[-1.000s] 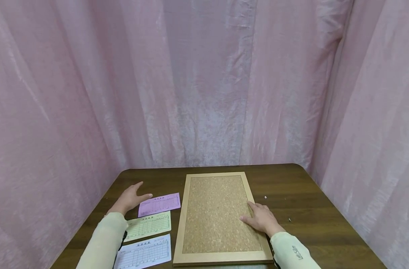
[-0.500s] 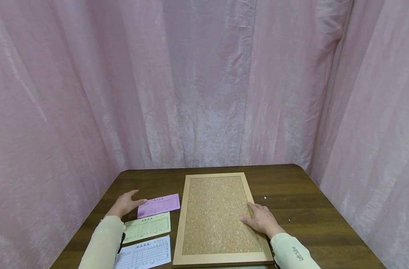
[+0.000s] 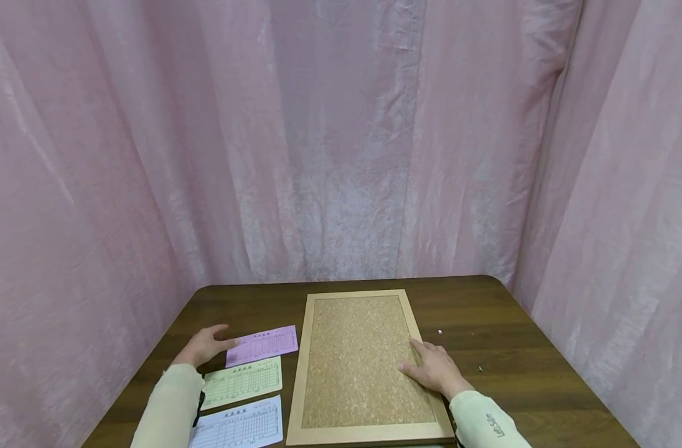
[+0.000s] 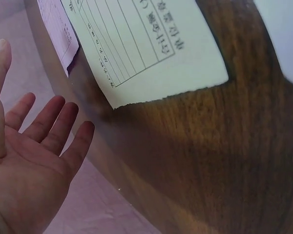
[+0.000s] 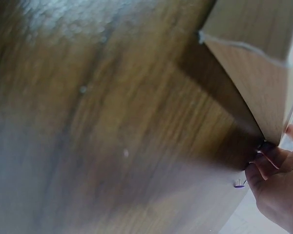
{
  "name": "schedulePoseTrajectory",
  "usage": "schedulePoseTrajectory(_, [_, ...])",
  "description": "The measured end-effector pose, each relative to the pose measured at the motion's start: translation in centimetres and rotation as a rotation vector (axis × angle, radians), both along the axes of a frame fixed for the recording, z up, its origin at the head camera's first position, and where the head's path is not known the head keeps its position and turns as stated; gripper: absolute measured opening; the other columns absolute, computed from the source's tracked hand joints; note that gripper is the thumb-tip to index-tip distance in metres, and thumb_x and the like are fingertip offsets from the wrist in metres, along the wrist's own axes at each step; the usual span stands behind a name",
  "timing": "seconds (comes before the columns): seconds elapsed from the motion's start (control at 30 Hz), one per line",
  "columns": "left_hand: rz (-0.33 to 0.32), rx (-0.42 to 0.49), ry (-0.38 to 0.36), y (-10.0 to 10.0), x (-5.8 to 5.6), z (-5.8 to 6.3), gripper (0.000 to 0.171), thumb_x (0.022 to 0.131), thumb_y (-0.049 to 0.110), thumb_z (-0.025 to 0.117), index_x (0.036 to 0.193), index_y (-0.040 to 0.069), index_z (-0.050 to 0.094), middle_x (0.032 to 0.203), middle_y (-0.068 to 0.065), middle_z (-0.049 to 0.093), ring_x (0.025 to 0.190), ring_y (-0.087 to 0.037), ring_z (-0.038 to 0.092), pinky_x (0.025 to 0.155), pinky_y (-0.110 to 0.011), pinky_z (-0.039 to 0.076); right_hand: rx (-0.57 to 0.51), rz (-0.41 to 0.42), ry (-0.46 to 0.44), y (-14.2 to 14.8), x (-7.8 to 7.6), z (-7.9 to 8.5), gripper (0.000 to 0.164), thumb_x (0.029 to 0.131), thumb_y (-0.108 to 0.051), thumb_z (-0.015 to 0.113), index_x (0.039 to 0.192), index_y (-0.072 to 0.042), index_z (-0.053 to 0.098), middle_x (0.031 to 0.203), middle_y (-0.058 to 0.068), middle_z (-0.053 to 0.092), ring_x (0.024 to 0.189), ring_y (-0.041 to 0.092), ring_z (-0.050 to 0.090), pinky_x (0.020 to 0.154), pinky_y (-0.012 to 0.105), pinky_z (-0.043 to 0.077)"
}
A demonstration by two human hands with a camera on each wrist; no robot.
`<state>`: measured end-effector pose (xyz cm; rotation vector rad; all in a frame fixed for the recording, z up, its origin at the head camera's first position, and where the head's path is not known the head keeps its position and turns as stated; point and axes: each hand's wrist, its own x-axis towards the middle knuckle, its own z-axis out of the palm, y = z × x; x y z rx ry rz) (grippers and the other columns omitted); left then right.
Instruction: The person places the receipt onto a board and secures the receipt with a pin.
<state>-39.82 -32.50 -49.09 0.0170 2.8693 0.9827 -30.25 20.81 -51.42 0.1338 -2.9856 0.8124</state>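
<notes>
A wood-framed corkboard (image 3: 358,361) lies flat on the table. My right hand (image 3: 436,370) holds its right edge, thumb on the cork and index finger over the frame. In the right wrist view, the curled fingers of that hand (image 5: 278,195) sit low against the frame's side. My left hand (image 3: 201,348) is spread beside a pink printed form (image 3: 265,344), its thumb tip overlapping the form's left end. Below that lie a pale green form (image 3: 244,381) and a white-blue form (image 3: 242,426). The left palm (image 4: 29,170) looks bare in the left wrist view.
Two tiny items, a pale one (image 3: 440,331) and a darker one (image 3: 480,368), lie right of the board. A purple-headed pushpin (image 5: 240,184) shows near the right fingers. Pink curtains (image 3: 341,155) surround the dark wood table (image 3: 531,398).
My left hand has come down and slightly left, from above the pink form to its left end. My right hand has stayed on the board's edge.
</notes>
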Motion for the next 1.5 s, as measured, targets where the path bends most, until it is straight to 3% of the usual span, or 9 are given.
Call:
schedulePoseTrajectory(0.73, [-0.048, 0.056, -0.038, 0.1, -0.2, -0.5, 0.077, 0.09, 0.028, 0.074, 0.145, -0.01, 0.037, 0.137, -0.037, 0.045, 0.126, -0.053, 0.043, 0.102, -0.066, 0.034, 0.02, -0.011, -0.015, 0.0, -0.2, -0.3, 0.076, 0.089, -0.05, 0.068, 0.146, -0.004, 0.048, 0.141, 0.029, 0.048, 0.13, 0.048, 0.042, 0.102, 0.062, 0.035])
schedulePoseTrajectory(1.27, [-0.008, 0.134, -0.05, 0.1, -0.5, -1.5, 0.074, 0.086, 0.016, 0.077, 0.145, -0.009, 0.039, 0.141, -0.036, 0.042, 0.129, -0.052, 0.04, 0.106, -0.066, 0.03, 0.035, -0.005, -0.001, 0.2, -0.2, -0.2, 0.077, 0.088, -0.051, 0.069, 0.145, -0.004, 0.049, 0.14, 0.029, 0.049, 0.129, 0.048, 0.043, 0.102, 0.061, 0.036])
schedulePoseTrajectory(1.5, [0.0, 0.128, -0.039, -0.4, -0.4, -1.4, 0.074, 0.087, 0.019, 0.076, 0.144, -0.01, 0.039, 0.14, -0.037, 0.042, 0.127, -0.053, 0.04, 0.104, -0.067, 0.031, 0.028, 0.0, -0.001, 0.2, -0.3, -0.4, 0.077, 0.089, -0.051, 0.069, 0.146, -0.004, 0.048, 0.14, 0.029, 0.048, 0.13, 0.049, 0.041, 0.103, 0.062, 0.035])
